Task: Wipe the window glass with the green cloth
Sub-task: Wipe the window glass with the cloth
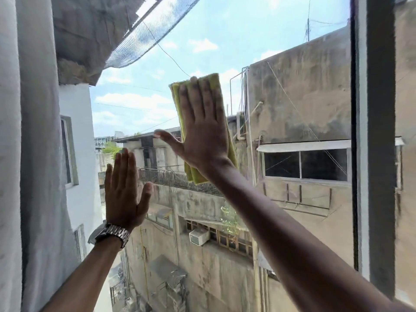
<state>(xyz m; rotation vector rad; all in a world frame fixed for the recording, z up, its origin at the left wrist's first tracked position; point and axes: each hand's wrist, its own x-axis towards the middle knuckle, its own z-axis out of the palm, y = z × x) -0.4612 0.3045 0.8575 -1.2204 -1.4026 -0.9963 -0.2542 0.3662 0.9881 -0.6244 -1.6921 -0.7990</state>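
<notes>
Curtain [33, 154], pale grey, hanging down the left edge of the frame; left hand [122, 190], lower left of centre, fingers together and pointing up, palm laid flat toward the window glass [139, 104], gripping nothing; metal wristwatch [110, 234] on its wrist; right hand [202, 127], centre of the frame and higher than the left, fingers spread flat, thumb out to the left, pressing the green cloth [191, 170] against the glass; cloth folded into a long strip, tilted slightly, its top edge showing above the fingertips and its lower end below the wrist; dark window frame [380, 131], upright, right edge of the frame; weathered concrete buildings [299, 91] and sky seen through the pane.
</notes>
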